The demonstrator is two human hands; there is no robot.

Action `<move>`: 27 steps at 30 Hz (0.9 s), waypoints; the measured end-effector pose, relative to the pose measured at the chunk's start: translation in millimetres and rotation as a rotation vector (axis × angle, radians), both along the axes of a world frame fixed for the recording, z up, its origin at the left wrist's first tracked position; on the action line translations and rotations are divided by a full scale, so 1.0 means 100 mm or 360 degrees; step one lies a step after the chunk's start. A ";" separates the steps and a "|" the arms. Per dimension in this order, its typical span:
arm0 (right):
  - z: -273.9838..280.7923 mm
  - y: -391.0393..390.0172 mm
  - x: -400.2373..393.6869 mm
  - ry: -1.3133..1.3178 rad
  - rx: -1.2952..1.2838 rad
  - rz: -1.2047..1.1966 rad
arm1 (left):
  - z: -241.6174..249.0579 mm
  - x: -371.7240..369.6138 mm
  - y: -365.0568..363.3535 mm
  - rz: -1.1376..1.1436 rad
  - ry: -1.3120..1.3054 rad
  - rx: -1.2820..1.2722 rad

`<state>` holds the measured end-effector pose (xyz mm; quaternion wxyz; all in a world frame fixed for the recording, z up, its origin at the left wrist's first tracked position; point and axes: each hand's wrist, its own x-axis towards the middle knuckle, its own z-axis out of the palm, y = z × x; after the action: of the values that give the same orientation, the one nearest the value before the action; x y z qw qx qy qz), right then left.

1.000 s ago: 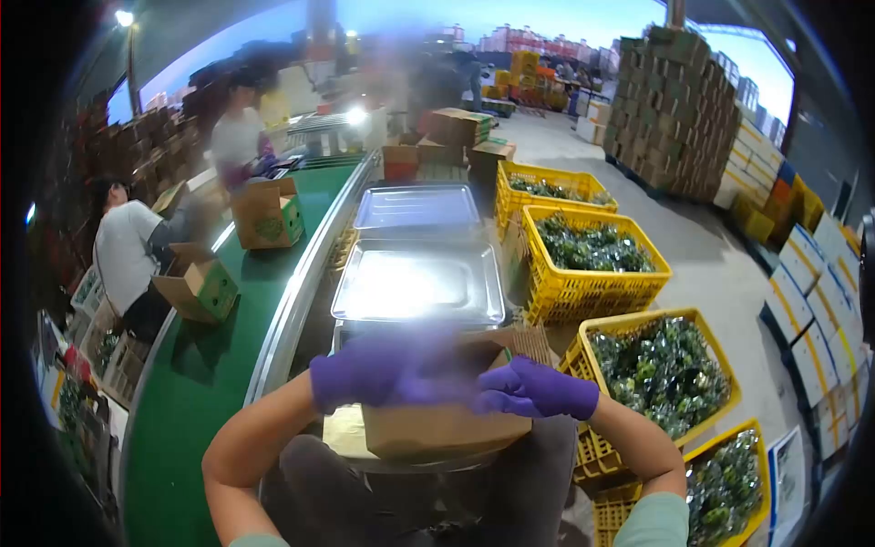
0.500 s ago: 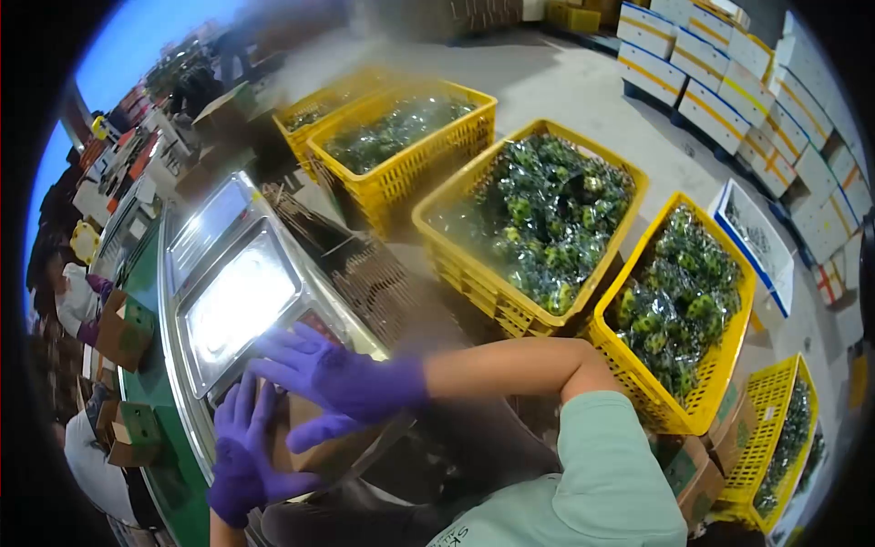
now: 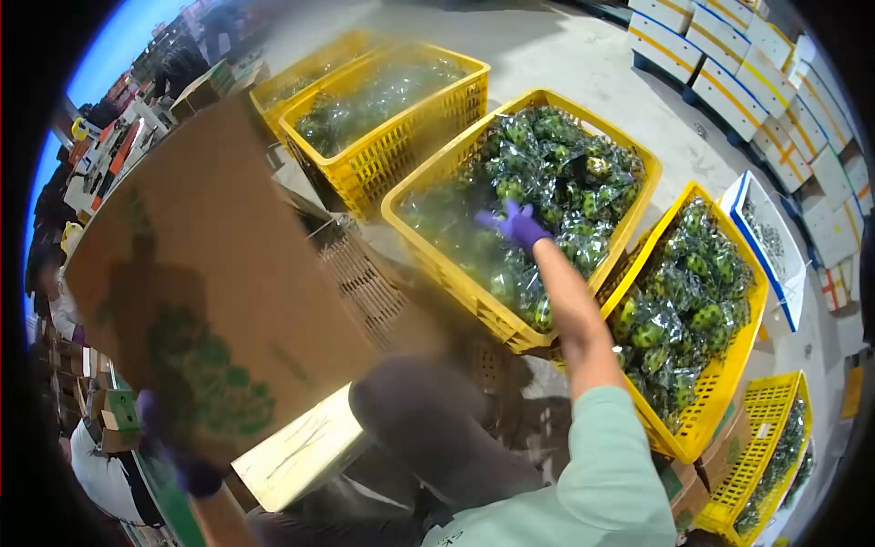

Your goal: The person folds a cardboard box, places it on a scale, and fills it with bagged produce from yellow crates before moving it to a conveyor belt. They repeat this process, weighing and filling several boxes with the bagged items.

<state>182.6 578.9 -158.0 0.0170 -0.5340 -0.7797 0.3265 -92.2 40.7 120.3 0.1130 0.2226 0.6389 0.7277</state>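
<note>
A large brown cardboard box (image 3: 232,264) with green printing fills the left of the view, raised and tilted in front of me. My left hand (image 3: 178,447), in a purple glove and blurred, grips the box at its lower left edge; the box partly hides the fingers. My right hand (image 3: 519,226), also gloved in purple, reaches out over the middle yellow crate (image 3: 401,219). Its fingers are spread, right at the clear plastic bags of green round produce (image 3: 583,182) heaped in that crate.
Another yellow crate (image 3: 670,438) of bagged produce stands to the right, with a smaller yellow one (image 3: 736,483) nearer me. Two more crates (image 3: 401,150) are farther back. A pale board (image 3: 301,447) lies by my knee. White boxes (image 3: 729,82) are stacked at the far right.
My hands were together low on the left, by the metal scale trays. The cardboard box is now raised in my left hand, covering the trays. My right hand has moved right over the crate.
</note>
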 end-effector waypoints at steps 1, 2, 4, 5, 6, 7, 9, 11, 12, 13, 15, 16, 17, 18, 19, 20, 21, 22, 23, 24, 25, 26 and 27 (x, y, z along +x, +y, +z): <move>0.01 -0.07 -0.08 -0.0157 -0.0022 0.0081 | -0.21 -0.04 0.33 -0.0128 -0.0166 0.0152; 0.17 -0.21 -0.16 -0.0310 -0.0041 0.0171 | -0.39 -0.06 0.68 -0.0295 -0.0315 0.0298; 0.23 -0.16 -0.09 -0.0311 -0.0122 0.0446 | -0.63 0.00 1.35 -0.0485 -0.0499 0.0478; 0.13 0.05 -0.05 -0.0310 -0.0091 0.0711 | -0.65 0.39 1.80 0.0180 -0.0357 0.0415; 0.16 0.09 -0.09 -0.0416 -0.0061 0.0880 | -0.68 0.39 1.91 -0.0119 -0.0357 0.0371; 0.13 0.09 -0.07 -0.0356 -0.0032 0.0883 | -0.72 0.40 2.02 -0.0415 -0.0347 0.0311; 0.05 0.07 -0.10 -0.0192 -0.0115 0.0608 | -0.77 0.61 2.31 -0.0699 -0.0560 0.0503; 0.04 -0.06 -0.22 -0.0152 -0.0120 0.0424 | -0.74 0.72 2.43 -0.0777 -0.0534 0.0525; 0.07 -0.11 -0.21 -0.0147 -0.0134 0.0339 | -0.83 0.68 2.43 -0.0783 -0.0584 0.0503; 0.10 -0.16 -0.20 -0.0140 -0.0147 0.0253 | -0.90 0.68 2.39 -0.0784 -0.0648 0.0474; 0.25 -0.09 -0.11 -0.0210 -0.0223 0.0469 | -0.88 0.75 2.38 -0.0790 -0.0672 0.0491; -0.14 0.05 -0.13 -0.0102 -0.0047 0.0559 | -0.88 0.75 2.37 -0.0754 -0.0672 0.0495; 0.00 0.02 -0.06 -0.0105 -0.0028 0.0565 | -0.90 0.74 2.34 -0.0738 -0.0692 0.0500; 0.11 -0.05 0.02 0.0007 -0.0006 0.0443 | -0.91 0.72 2.32 -0.0723 -0.0712 0.0505; 0.17 -0.09 0.09 0.0121 0.0009 0.0323 | -0.93 0.71 2.29 -0.0707 -0.0732 0.0510; 0.10 -0.01 0.07 0.0502 0.0041 0.0405 | -0.92 0.70 2.25 -0.0681 -0.0721 0.0482; 0.00 0.01 0.19 0.0843 0.0048 0.0361 | -0.92 0.69 2.21 -0.0652 -0.0712 0.0453; 0.04 0.00 0.23 0.1008 -0.0173 0.0255 | -0.93 0.67 2.18 -0.0636 -0.0717 0.0451; 0.06 0.02 0.28 0.1166 -0.0393 0.0141 | -0.95 0.64 2.17 -0.0686 -0.0721 0.0468; 0.08 0.03 0.35 0.1296 -0.0435 0.0042 | -0.98 0.61 2.16 -0.0739 -0.0725 0.0489; 0.11 0.04 0.41 0.1424 -0.0472 -0.0058 | -1.02 0.59 2.14 -0.0729 -0.0730 0.0495; 0.17 0.07 0.48 0.1493 -0.0502 -0.0175 | -1.07 0.56 2.13 -0.0746 -0.0763 0.0502; 0.24 0.10 0.58 0.1518 -0.0397 -0.0173 | -1.11 0.53 2.14 -0.0765 -0.0793 0.0516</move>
<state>240.5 588.5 -133.5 0.3248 -0.3629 -0.6111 0.6239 -39.3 254.3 9.0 0.3957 0.1972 0.3980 0.8038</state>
